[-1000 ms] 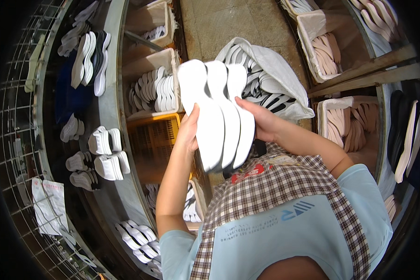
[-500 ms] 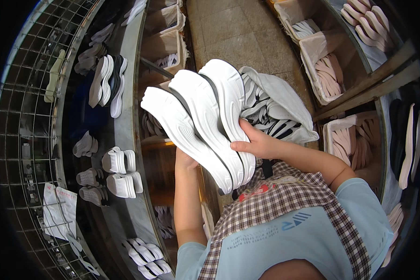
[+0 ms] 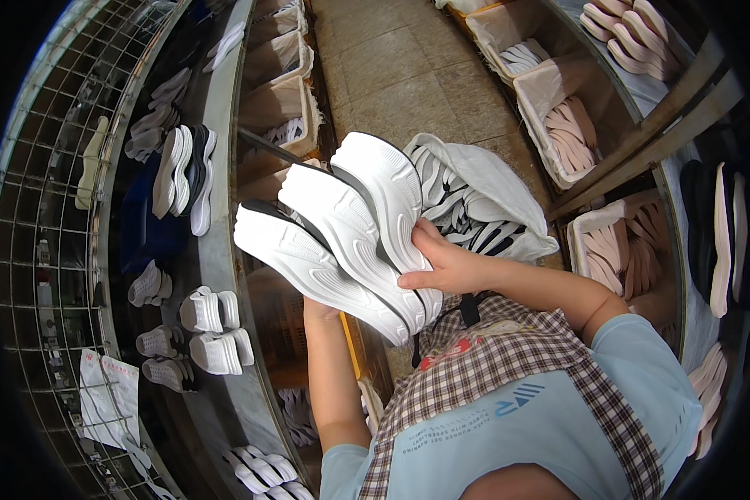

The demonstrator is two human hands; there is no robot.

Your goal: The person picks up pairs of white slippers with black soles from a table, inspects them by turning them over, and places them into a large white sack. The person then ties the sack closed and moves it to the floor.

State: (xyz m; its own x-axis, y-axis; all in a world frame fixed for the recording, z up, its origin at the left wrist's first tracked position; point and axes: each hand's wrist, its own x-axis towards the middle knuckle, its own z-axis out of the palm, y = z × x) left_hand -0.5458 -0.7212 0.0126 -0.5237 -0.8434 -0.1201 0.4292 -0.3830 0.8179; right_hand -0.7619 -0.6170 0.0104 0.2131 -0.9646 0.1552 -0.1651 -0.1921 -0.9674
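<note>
white sheet at left; pink soles in a lined bin

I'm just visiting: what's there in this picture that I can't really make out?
All in the head view:
Left hand: its fingers are hidden behind the three held soles.
Yellow crate: its inside is mostly blocked by those soles and the left forearm.
White soles at lower left: cut off by the bottom edge.
White sheet at left: its print is too small to read.
</note>
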